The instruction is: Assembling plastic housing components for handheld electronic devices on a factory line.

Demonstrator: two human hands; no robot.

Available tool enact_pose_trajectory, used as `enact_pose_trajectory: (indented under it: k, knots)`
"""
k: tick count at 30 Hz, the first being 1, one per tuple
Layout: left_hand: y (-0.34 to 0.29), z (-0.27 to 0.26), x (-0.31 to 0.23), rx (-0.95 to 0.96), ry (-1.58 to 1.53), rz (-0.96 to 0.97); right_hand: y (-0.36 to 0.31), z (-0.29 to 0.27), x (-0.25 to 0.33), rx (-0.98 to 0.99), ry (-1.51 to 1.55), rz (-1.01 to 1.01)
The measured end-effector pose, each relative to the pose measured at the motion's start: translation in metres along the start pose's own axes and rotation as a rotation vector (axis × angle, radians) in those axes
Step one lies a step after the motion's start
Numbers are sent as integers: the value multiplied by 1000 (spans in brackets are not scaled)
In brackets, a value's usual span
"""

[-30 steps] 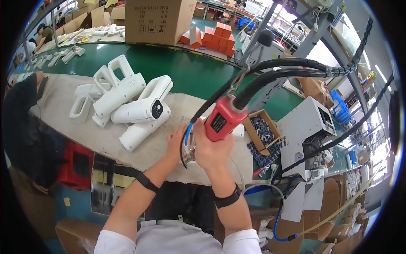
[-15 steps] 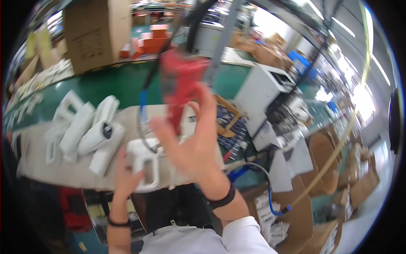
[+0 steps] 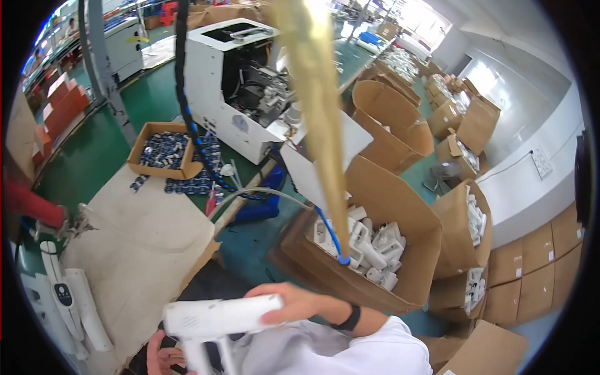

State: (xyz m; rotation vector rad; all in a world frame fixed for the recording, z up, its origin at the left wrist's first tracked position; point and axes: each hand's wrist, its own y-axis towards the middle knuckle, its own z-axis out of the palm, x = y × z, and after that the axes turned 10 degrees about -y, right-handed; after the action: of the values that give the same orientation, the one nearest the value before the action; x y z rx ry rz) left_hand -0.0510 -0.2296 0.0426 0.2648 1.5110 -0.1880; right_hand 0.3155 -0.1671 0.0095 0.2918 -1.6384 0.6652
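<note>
My right hand (image 3: 290, 303) is closed around one end of a white plastic device housing (image 3: 215, 317), thumb on its side. The housing lies nearly level above my lap, its looped handle slanting down and slightly blurred. Beside that handle is my left hand (image 3: 164, 357), with one finger raised and the others loosely bent; whether it touches the housing is hard to tell. Several similar white housings (image 3: 62, 294) lie at the left on the beige-covered bench (image 3: 147, 240). Above them, at the left edge, hangs a red tool (image 3: 34, 203) with a metal end.
A cardboard tray (image 3: 140, 164) of small dark blue parts sits at the bench's far side, near an opened white machine (image 3: 209, 81). To my right stands a large carton (image 3: 412, 250) holding white housings. A yellowish tube (image 3: 319, 112) hangs down in front.
The view has swung right, toward the cartons. My right hand, earlier spread near the red tool, now grips the white housing, which is off the bench. My left hand is low beside it.
</note>
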Motion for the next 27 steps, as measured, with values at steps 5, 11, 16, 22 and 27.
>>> enact_pose_trajectory:
  k: [5, 11, 16, 22, 27]
  knots:
    - [37, 2, -13, -28, 83, 206, -138, -81, -59, -607, 532, 303]
    - [40, -14, -12, -132, 51, 262, -278, -141, -135, -1030, 716, 276]
    - [38, -16, -12, -179, 86, 230, -244, -142, -162, -1608, 862, 140]
    - [29, -17, -10, -254, 52, 180, -188, -144, -95, -860, 303, 825]
    - [-19, -51, 20, -479, -15, 156, -79, -96, 10, 95, -93, 388]
